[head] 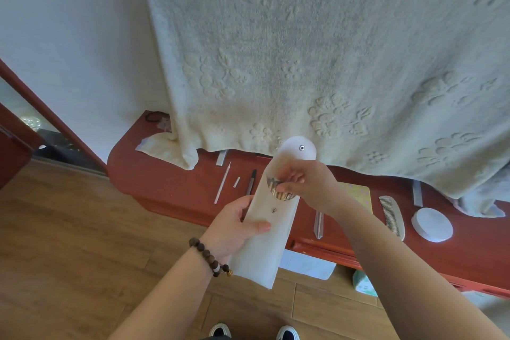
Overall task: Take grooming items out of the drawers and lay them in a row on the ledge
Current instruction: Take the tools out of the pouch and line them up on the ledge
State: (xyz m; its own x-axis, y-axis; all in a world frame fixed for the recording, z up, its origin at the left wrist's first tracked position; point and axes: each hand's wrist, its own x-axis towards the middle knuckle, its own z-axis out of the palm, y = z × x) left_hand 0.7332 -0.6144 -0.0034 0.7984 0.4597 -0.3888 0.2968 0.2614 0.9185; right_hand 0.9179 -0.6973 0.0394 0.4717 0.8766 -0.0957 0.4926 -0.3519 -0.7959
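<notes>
L hand (234, 226) gripping white pouch (265, 246) w/ flap open, R hand (309, 188) pinching metal tools (278, 190) at its mouth, comb (392, 215), round pad (432, 225), pencil (222, 186) on red ledge (165, 188), towel (317, 63) hides ledge back, tools mostly hidden in pouch

Comb (392, 217) left of round pad (432, 224), on ledge (171, 190)

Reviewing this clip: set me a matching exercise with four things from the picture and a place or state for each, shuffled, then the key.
Things:
1. pouch
2. comb
3. round pad
4. bead bracelet

Places or states:
A. on the left wrist
B. lying on the ledge, farthest right in the row
C. held by the left hand, flap open
D. on the ledge, just left of the round pad

Pairs: 1-C, 2-D, 3-B, 4-A
</notes>
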